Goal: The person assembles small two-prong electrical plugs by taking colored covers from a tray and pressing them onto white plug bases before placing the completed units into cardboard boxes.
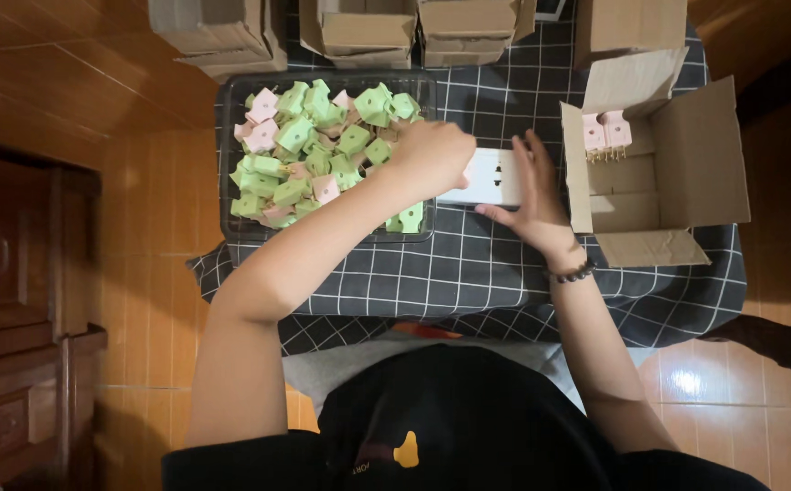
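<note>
Beside tray (231,164), open cardboard box (695,155).

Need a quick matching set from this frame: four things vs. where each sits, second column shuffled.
Things:
1. tray
2. white block
3. open carton
4. bracelet

Places:
A. on the right wrist
B. far right of the cloth, pink pieces inside
C. left, full of green and pink pieces
D. between the left hand and right hand

Pairs: 1-C, 2-D, 3-B, 4-A
</note>
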